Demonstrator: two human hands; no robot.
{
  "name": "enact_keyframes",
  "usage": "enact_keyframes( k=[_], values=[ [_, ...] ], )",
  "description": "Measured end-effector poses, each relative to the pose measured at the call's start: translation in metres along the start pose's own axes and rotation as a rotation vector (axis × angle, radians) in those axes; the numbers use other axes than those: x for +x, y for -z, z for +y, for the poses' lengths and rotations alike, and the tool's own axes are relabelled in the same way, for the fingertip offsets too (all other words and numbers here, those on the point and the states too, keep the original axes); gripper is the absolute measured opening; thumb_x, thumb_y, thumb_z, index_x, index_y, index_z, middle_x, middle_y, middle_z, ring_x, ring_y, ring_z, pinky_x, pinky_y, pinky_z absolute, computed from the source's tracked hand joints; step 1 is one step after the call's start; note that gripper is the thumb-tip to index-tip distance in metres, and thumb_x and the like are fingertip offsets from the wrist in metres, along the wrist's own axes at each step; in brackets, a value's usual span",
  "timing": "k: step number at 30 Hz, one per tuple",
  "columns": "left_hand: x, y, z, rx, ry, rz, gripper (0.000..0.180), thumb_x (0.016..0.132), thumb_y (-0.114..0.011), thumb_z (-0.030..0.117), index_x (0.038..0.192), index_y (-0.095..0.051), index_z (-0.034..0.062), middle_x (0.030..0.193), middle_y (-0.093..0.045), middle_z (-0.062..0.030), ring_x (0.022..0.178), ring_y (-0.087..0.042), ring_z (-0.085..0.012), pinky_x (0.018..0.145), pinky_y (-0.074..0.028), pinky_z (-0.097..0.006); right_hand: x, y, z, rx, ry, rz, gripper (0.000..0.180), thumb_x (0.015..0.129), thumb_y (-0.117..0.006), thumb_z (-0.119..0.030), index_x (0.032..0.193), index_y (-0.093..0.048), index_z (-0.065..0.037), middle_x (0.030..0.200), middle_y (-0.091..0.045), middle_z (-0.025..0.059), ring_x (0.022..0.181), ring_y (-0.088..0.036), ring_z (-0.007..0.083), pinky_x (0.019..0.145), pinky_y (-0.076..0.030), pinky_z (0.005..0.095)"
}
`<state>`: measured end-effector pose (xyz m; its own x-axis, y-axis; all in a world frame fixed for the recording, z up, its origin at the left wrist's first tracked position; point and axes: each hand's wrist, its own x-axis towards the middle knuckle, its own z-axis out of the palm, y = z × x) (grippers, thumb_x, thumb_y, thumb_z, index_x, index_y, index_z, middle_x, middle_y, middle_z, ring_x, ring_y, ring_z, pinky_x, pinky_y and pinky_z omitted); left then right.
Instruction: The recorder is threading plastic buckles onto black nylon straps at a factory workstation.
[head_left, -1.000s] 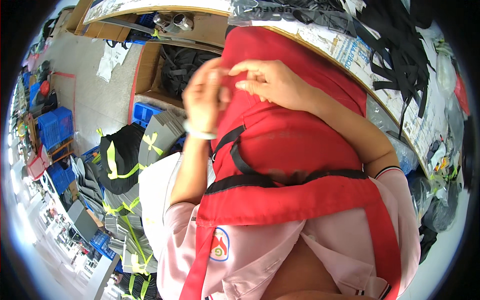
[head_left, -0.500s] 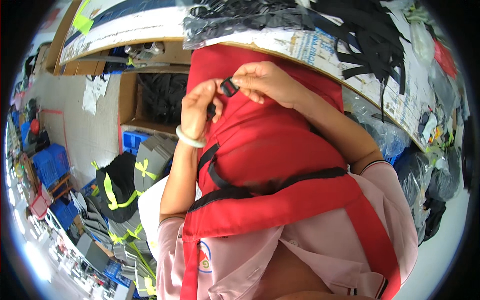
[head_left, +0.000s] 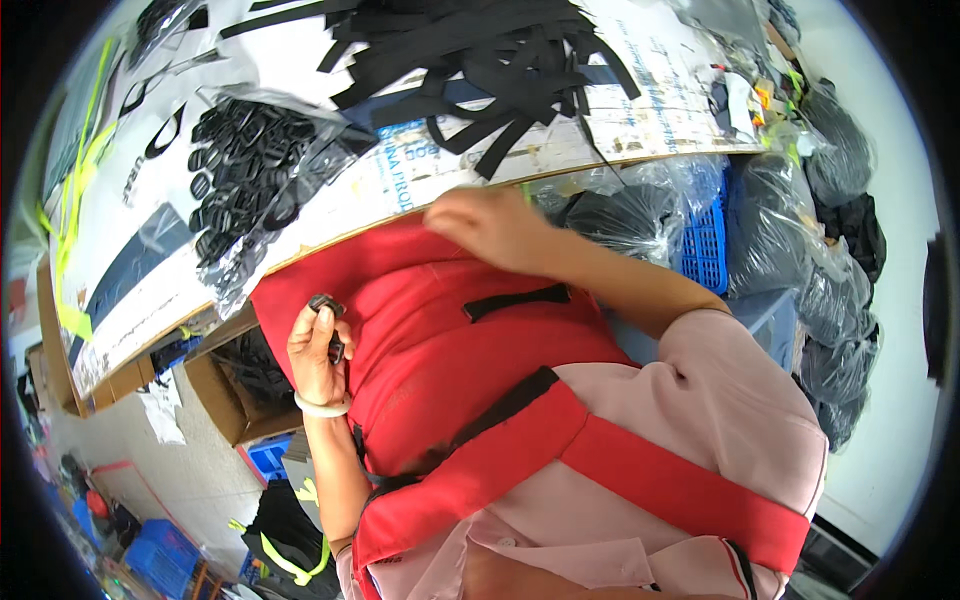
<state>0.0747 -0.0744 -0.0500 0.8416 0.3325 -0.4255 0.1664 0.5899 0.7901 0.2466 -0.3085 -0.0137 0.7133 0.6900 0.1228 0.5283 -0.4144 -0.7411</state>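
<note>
My left hand (head_left: 318, 365), with a white bangle on its wrist, is closed on a small black plastic buckle (head_left: 322, 303) between thumb and fingers. A second dark piece (head_left: 336, 347) sits lower in the same hand, partly covered by the fingers. My right hand (head_left: 490, 228) is over the red apron by the table's front edge; motion smears its fingers, and nothing can be made out in it. Beyond it on the table lies a heap of black webbing straps (head_left: 480, 75). Left of the heap, many black buckles (head_left: 245, 165) spill from a clear plastic bag.
The white-topped table (head_left: 350, 215) curves across in front of me. Below it at left stands a cardboard box (head_left: 215, 395) with black pieces inside. Plastic-wrapped black bundles (head_left: 770, 230) and a blue crate (head_left: 705, 240) are at right. Yellow-green strips (head_left: 70, 230) lie at far left.
My view has swung toward the right. My right hand has left the buckle and moved away from my left hand, toward the table edge. The left hand keeps the buckle.
</note>
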Motion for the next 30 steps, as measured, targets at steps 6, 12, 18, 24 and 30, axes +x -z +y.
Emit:
enact_keyframes(
  k=[6,12,18,24,30],
  values=[
    [0.007,0.007,-0.006,-0.076,0.071,-0.113,0.019,0.096,-0.056,0.021,0.105,-0.058,0.0046,0.086,-0.06,-0.0039,0.065,-0.052,-0.0088,0.048,-0.041,-0.02,-0.037,0.123,0.069,-0.774,-0.224,0.334,0.024,0.077,-0.072,-0.021,0.094,-0.064,-0.005,0.088,-0.063,0.0097,0.086,-0.061,0.027,0.076,-0.05,0.0362],
    [0.009,-0.01,-0.008,0.042,0.093,-0.064,0.019,0.094,-0.059,0.02,0.093,-0.062,0.0013,0.075,-0.06,-0.0049,0.058,-0.052,-0.011,0.047,-0.043,-0.022,-0.041,0.168,0.089,-0.78,-0.463,0.214,0.015,0.079,-0.069,-0.016,0.084,-0.067,-0.002,0.09,-0.066,0.0097,0.079,-0.062,0.0269,0.073,-0.049,0.0349],
    [-0.005,-0.009,-0.005,0.065,0.052,0.031,0.02,0.095,-0.057,0.02,0.093,-0.063,0.0006,0.069,-0.059,-0.0052,0.056,-0.052,-0.0119,0.046,-0.041,-0.023,0.0,0.18,-0.028,-0.015,-0.345,0.392,0.012,0.078,-0.072,-0.01,0.087,-0.066,-0.005,0.073,-0.063,-0.0001,0.07,-0.057,0.0095,0.063,-0.046,0.0252],
    [-0.023,-0.028,0.026,0.115,-0.233,-0.015,0.02,0.096,-0.054,0.015,0.097,-0.064,-0.0023,0.074,-0.059,-0.0051,0.056,-0.05,-0.0096,0.048,-0.04,-0.021,0.01,0.105,-0.081,0.119,0.134,-0.173,0.017,0.077,-0.068,-0.007,0.093,-0.061,-0.005,0.09,-0.064,0.0028,0.08,-0.061,0.0154,0.072,-0.049,0.0289],
    [-0.049,-0.045,0.046,0.163,-0.173,-0.109,0.02,0.095,-0.052,0.009,0.102,-0.062,-0.0067,0.087,-0.059,-0.0086,0.053,-0.05,-0.0091,0.049,-0.039,-0.02,0.022,0.0,-0.087,0.546,0.106,-0.361,0.017,0.078,-0.07,-0.01,0.092,-0.062,-0.005,0.085,-0.063,-0.0002,0.074,-0.058,0.0077,0.063,-0.046,0.0219]
  ],
)
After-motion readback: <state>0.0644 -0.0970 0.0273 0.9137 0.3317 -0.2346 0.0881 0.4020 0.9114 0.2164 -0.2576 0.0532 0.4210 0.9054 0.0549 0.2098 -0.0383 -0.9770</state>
